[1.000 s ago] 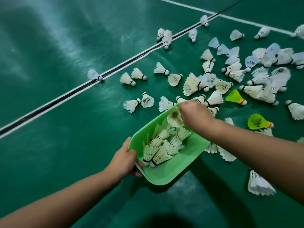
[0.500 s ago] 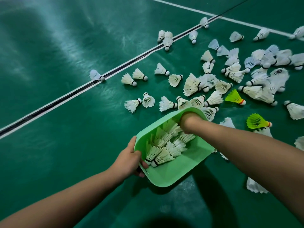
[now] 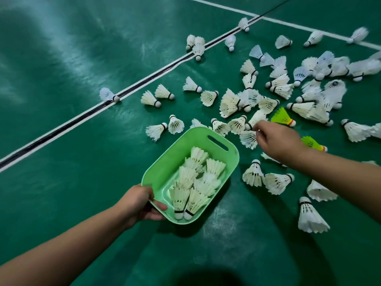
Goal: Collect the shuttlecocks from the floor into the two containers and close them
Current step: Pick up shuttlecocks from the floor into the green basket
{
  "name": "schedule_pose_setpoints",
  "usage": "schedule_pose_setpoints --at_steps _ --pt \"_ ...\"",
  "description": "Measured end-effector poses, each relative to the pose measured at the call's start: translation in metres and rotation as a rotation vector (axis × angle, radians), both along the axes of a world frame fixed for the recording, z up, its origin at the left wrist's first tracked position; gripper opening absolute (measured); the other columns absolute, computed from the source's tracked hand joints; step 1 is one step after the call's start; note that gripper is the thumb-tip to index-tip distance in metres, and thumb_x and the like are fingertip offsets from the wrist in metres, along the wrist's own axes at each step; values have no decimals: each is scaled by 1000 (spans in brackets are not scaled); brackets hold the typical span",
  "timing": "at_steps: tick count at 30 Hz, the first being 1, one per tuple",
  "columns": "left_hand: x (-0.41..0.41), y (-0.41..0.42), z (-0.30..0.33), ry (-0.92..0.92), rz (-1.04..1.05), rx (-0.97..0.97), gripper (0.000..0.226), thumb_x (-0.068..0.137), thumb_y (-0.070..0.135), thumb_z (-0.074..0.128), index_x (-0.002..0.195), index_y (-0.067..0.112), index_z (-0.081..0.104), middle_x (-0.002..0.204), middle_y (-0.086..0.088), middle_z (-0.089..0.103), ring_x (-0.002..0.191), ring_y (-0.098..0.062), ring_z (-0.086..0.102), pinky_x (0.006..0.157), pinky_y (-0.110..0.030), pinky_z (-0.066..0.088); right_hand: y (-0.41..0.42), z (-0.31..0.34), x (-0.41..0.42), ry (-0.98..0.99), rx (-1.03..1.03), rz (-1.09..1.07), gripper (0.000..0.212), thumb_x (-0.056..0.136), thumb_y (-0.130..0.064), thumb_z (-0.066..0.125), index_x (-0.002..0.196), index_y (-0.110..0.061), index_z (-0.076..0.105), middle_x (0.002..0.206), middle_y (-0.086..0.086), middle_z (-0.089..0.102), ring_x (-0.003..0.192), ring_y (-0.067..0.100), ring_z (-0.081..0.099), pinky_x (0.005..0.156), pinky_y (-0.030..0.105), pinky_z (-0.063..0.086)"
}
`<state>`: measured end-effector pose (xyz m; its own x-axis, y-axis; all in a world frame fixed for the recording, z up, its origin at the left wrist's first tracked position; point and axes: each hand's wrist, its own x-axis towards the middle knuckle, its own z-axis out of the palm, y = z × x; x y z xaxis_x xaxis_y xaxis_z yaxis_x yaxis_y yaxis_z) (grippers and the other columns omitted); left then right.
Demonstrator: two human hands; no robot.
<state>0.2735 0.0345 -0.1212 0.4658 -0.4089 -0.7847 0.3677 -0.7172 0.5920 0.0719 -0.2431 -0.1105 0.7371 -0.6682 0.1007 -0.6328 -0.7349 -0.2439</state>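
The green plastic tub (image 3: 208,150) hangs just above the court floor, its near corner held by the left hand (image 3: 140,201), thumb inside the rim and fingers curled underneath. Inside lies a loose heap of white feather shuttlecocks (image 3: 195,182), roughly a dozen, corks pointing toward the gripped corner. No lid and no second container are in view.

The step in hand looks like gathering: the right hand (image 3: 278,142) reaches just past the tub's far corner, its fingers bunched down among the shuttlecocks on the floor, at the cork of a white one (image 3: 254,120). Whether the fingers have actually closed on it I cannot tell, since the back of the hand hides them.

The next move likely calls for a firm pinch at the cork, not the feathers, and a short carry back over the rim.

Many shuttlecocks lie scattered beyond and to the right, some piled touching one another, so a neighbour (image 3: 248,139) may get dragged along. Two yellow-green plastic ones (image 3: 283,117) lie near the right hand. A black-and-white court line (image 3: 82,118) runs diagonally at left, with a few strays on it.
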Motion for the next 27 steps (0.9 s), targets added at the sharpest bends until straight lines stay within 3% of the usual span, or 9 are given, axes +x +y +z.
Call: schedule_pose_setpoints --at_steps 3,6,10,14,16,20,22,24,27 --pt "1 -3 -2 -29 -8 28 22 90 -2 26 95 2 46 52 -20 66 38 -27 62 37 -29 53 -2 -41 -24 457 72 298 43 89 -37 54 129 -25 48 130 3 49 117 22 48 89 31 43" --pt "0 -6 -3 -42 -15 45 21 90 -2 26 95 1 46 52 -19 66 37 -26 60 38 -29 54 2 -65 -25 643 29 363 47 89 -39 54 132 -26 45 131 4 44 118 24 47 88 32 44" --pt "-1 -8 -3 -47 -23 46 23 91 0 27 98 -2 48 52 -18 66 37 -25 59 38 -28 53 -9 -54 -7 482 27 151 27 88 -5 47 113 -13 55 111 8 57 94 25 55 72 33 47" --pt "-4 -8 -1 -45 -40 26 24 90 -2 26 92 1 50 51 -16 65 37 -22 59 39 -27 54 -36 8 6 -202 142 -312 22 91 -7 47 110 -8 59 106 16 63 85 29 57 72 33 45" --pt "-5 -8 -2 -39 -58 17 25 90 -2 26 94 2 50 51 -16 66 38 -22 60 39 -27 54 -27 40 15 -397 343 -283 23 91 -11 53 113 -9 61 102 12 65 81 25 59 74 31 50" --pt "-9 -13 1 -11 -83 -9 25 90 -2 26 101 1 48 52 -16 66 38 -22 61 40 -27 54 49 51 54 45 662 133 29 89 -11 59 118 -13 61 85 -7 63 61 5 58 49 12 45" --pt "-14 -18 5 23 -77 -31 24 91 -1 26 97 -1 49 51 -16 65 38 -23 62 38 -26 53 84 25 78 189 689 186 30 89 -9 57 119 -11 61 90 -2 65 55 3 57 42 11 42" --pt "-20 -22 7 67 -64 -50 25 92 1 26 96 -3 50 50 -16 65 39 -25 64 38 -25 52 107 0 97 218 639 176 29 88 -6 55 116 -8 61 101 8 67 58 10 60 48 18 46" --pt "-27 -23 9 123 -34 -62 22 95 5 27 90 -2 48 49 -17 65 39 -27 64 37 -26 53 127 -15 110 256 503 207 23 84 -8 55 106 -6 61 101 13 66 84 26 64 66 28 48"
